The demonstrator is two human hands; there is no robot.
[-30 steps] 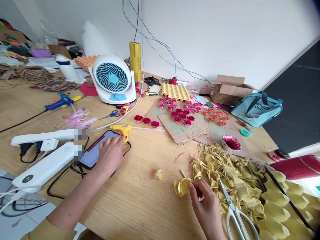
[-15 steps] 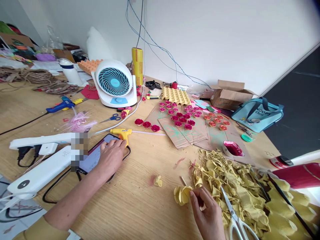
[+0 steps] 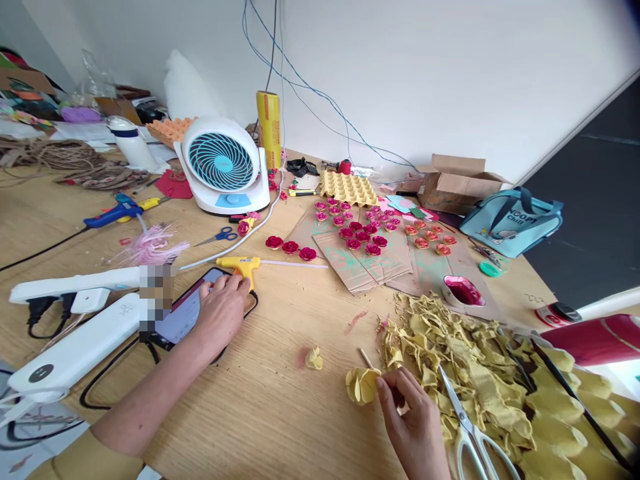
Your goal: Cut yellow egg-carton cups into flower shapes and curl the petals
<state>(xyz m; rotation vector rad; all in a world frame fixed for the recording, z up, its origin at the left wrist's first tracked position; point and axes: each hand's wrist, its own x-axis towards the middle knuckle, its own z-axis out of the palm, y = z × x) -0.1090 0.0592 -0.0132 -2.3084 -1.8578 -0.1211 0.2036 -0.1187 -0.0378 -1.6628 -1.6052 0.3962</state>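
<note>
My left hand (image 3: 223, 310) lies palm down over a phone (image 3: 187, 303) with a lit screen, fingers spread and the tips near its upper edge. A yellow glue gun (image 3: 243, 265) lies just beyond those fingers, partly hidden by them. At the lower right, my right hand (image 3: 415, 417) pinches the edge of a pale yellow flower (image 3: 362, 385) made of egg-carton pieces, between thumb and forefinger. A thin stick (image 3: 367, 358) shows behind the flower. A smaller yellow carton flower piece (image 3: 314, 358) sits on the table to its left.
White-handled scissors (image 3: 467, 417) rest by a heap of torn carton scraps (image 3: 450, 360). Painted roses (image 3: 363, 233) stand on cardboard (image 3: 360, 267), near a dish of red paint (image 3: 464, 291). A fan (image 3: 223, 163), blue glue gun (image 3: 114, 211) and power strips (image 3: 75, 343) occupy the left.
The view has shifted slightly, so most things sit a little further left. Both hands keep nearly the same pose; the flower stays in my right hand.
</note>
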